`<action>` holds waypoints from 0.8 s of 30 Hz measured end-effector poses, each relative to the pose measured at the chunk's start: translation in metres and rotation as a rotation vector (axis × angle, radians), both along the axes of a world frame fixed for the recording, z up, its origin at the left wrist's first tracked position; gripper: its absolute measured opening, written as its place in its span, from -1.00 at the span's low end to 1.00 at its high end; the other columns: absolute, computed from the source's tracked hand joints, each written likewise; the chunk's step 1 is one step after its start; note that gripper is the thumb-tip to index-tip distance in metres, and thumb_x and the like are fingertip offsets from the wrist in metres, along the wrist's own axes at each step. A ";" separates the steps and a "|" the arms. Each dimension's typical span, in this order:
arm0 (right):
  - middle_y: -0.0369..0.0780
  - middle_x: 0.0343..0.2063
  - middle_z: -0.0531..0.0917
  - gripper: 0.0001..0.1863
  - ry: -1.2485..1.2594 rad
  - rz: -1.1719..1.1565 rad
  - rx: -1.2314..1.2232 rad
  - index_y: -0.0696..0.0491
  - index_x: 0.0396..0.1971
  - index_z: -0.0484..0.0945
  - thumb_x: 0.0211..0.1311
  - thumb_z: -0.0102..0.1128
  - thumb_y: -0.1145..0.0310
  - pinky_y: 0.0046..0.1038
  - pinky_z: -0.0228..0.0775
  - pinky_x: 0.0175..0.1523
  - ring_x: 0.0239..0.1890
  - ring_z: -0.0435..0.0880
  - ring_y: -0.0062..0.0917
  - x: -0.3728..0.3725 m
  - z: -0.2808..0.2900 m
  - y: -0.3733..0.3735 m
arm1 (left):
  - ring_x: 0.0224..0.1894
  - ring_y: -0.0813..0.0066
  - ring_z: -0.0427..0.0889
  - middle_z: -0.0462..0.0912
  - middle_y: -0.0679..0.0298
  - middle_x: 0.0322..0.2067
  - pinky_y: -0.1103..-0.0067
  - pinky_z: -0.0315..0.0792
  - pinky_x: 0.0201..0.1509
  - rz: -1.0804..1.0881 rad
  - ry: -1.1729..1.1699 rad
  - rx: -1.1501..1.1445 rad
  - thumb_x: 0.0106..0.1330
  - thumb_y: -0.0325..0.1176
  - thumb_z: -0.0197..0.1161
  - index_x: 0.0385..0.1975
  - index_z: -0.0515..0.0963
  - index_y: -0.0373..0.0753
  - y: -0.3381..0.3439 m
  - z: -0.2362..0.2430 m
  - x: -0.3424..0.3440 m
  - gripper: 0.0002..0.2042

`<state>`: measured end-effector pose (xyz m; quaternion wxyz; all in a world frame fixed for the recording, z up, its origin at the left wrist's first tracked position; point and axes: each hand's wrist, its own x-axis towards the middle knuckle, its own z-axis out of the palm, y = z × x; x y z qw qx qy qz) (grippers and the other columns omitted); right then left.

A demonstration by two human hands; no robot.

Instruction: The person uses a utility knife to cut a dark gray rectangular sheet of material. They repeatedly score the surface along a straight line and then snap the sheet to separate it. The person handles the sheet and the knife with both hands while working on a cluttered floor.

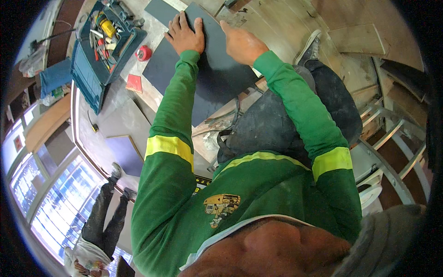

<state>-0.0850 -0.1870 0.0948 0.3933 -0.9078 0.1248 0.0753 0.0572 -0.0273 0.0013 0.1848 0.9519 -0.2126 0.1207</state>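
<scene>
Dusty floor, cartoon print on that shirt.
Left hand spread on dark board, right hand pointing one finger.

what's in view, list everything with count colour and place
dark boards: count unclear, dark grey, upper centre
tool case: one, blue, upper left, open
tools: several, mixed colours, in case
round item: one, red, right of case
square piece: one, red, below round item
panel: one, bluish, left of centre
ladder: one, grey, right
other person: one, dark trousers, lower left
shirt: one, green, lower centre
left hand: one, bare, flat on boards
right hand: one, bare, by boards' edge
</scene>
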 end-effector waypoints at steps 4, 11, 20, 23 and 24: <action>0.12 -0.29 0.70 -0.40 -0.287 0.133 -0.203 0.32 0.36 0.34 0.32 0.03 0.46 -0.11 0.55 0.07 -0.14 0.72 0.00 0.006 -0.083 -0.002 | 0.52 -0.02 0.20 0.36 0.11 0.43 -0.16 -0.12 0.55 -0.028 -0.001 -0.020 0.46 0.29 0.02 0.48 0.32 -0.07 -0.004 0.001 -0.002 -0.27; -0.01 -0.35 0.70 -0.37 -0.034 0.318 -0.201 0.37 0.38 0.30 0.33 0.05 0.46 -0.22 0.61 -0.21 -0.38 0.74 -0.30 0.045 -0.075 -0.026 | 0.49 -0.03 0.24 0.39 0.10 0.40 -0.18 -0.09 0.53 -0.033 -0.024 -0.010 0.49 0.25 0.00 0.44 0.35 -0.10 0.000 0.007 -0.004 -0.31; 0.07 -0.27 0.74 -0.62 -0.107 0.369 -0.307 0.25 0.00 0.64 0.22 0.11 0.42 -0.17 0.65 -0.05 -0.11 0.76 -0.14 0.030 -0.023 -0.028 | 0.54 -0.07 0.14 0.30 0.08 0.47 -0.15 -0.13 0.56 0.013 0.096 -0.006 0.44 0.24 0.08 0.47 0.32 -0.13 -0.002 0.017 -0.001 -0.26; 0.00 -0.24 0.74 -0.73 -0.313 0.712 -0.692 0.22 -0.31 0.77 0.13 0.19 0.37 -0.16 0.63 0.00 -0.05 0.72 -0.11 0.036 -0.056 -0.026 | 0.51 -0.03 0.21 0.34 0.06 0.42 -0.03 -0.05 0.57 0.028 0.073 0.066 0.49 0.11 0.08 0.44 0.34 -0.21 -0.011 0.032 -0.004 -0.34; -0.01 -0.23 0.74 -0.75 -0.338 0.711 -0.677 0.20 -0.41 0.78 0.11 0.20 0.36 -0.15 0.63 0.00 -0.06 0.71 -0.09 0.036 -0.055 -0.025 | 0.49 -0.01 0.24 0.37 0.06 0.40 0.01 -0.02 0.57 0.027 0.049 0.077 0.51 0.07 0.07 0.43 0.34 -0.22 -0.012 0.034 -0.008 -0.37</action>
